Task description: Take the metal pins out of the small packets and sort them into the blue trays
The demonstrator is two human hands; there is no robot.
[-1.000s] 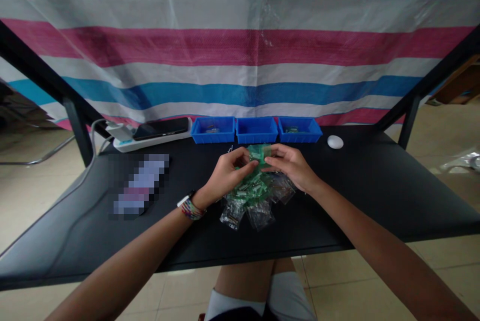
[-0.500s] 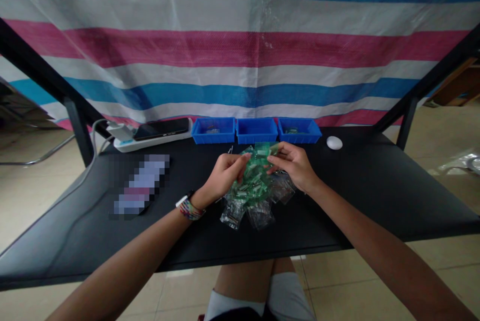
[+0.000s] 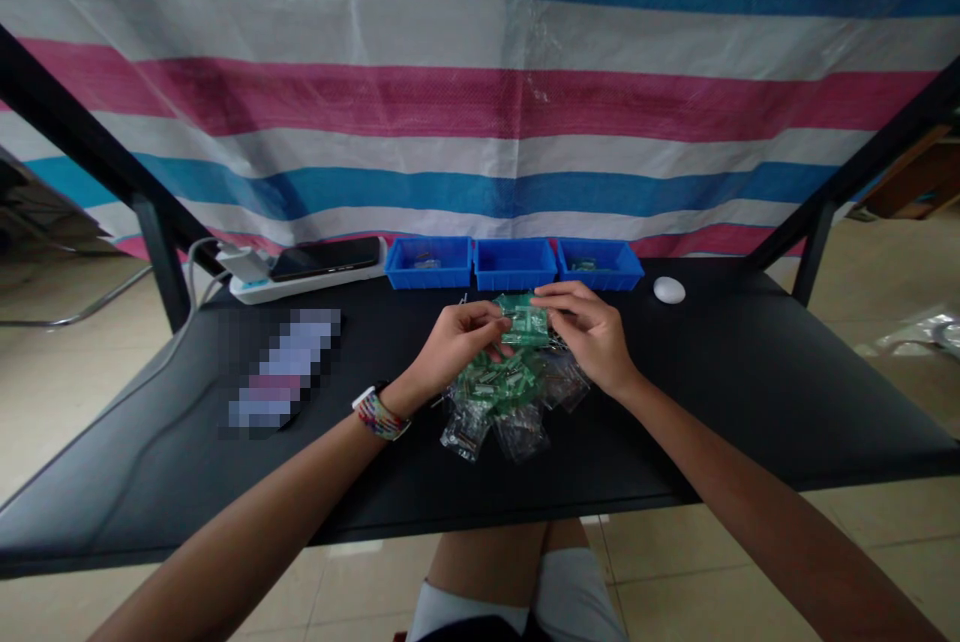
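Grasping a green plastic packet (image 3: pixel 526 326) between the fingers of left hand (image 3: pixel 459 337) and right hand (image 3: pixel 598 334), over the far side of the green packet heap (image 3: pixel 499 384). Gripped by slick film, so could slip, or tear and spill if tugged. Could also drag clear packets (image 3: pixel 523 432) along. Just beyond, blue bins (image 3: pixel 514 279) with raised rims to avoid; rightward across the tabletop (image 3: pixel 787 372), more room for moving.
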